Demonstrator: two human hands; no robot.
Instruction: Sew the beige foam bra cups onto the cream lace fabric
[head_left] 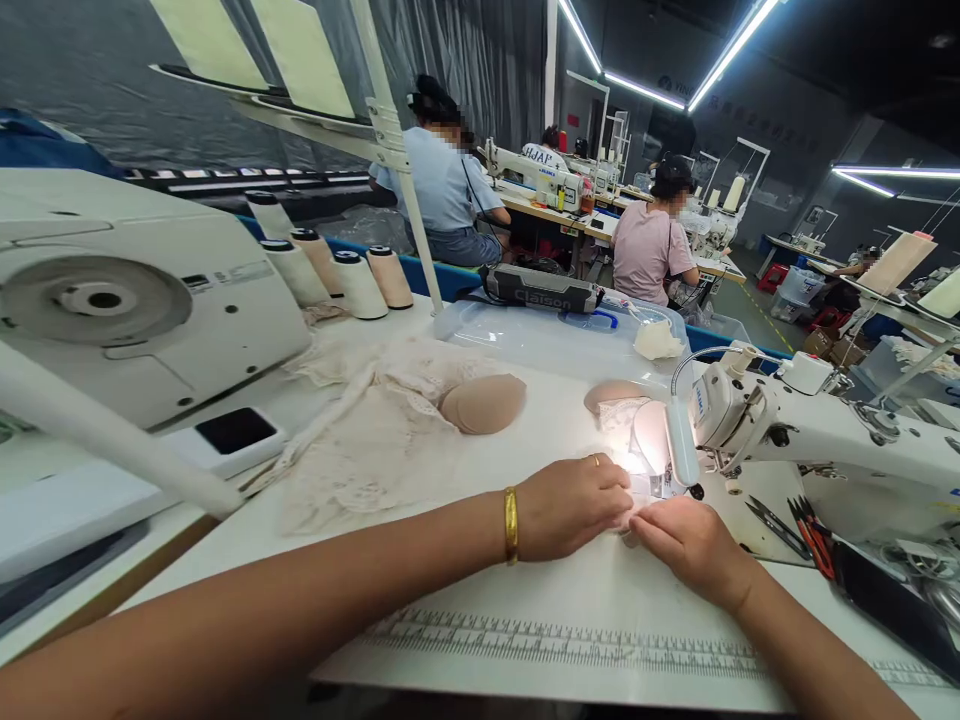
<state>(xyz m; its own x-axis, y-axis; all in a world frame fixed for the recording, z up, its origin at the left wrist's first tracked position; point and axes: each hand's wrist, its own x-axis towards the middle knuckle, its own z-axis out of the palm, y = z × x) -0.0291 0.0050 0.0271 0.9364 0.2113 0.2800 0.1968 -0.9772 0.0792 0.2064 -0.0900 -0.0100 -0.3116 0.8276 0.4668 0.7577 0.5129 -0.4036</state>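
At the needle of the sewing machine, under its lamp, left hand and right hand lie flat, fingers together, pressing a small pale fabric piece to the worktop. Stitching appears under way; extent unclear in glare. Nearby: foam cups, lace heap, thread cones, scissors right.

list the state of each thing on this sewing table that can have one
left hand: flat on the fabric, fingers closed on it
right hand: pressing the fabric by the needle
sewing machine lamp: lit
lace fabric pile: heaped loose
bra cup pad: lying dome up on the table
thread cones: upright in a row
scissors: lying closed on the machine bed
gold bangle: on the left wrist
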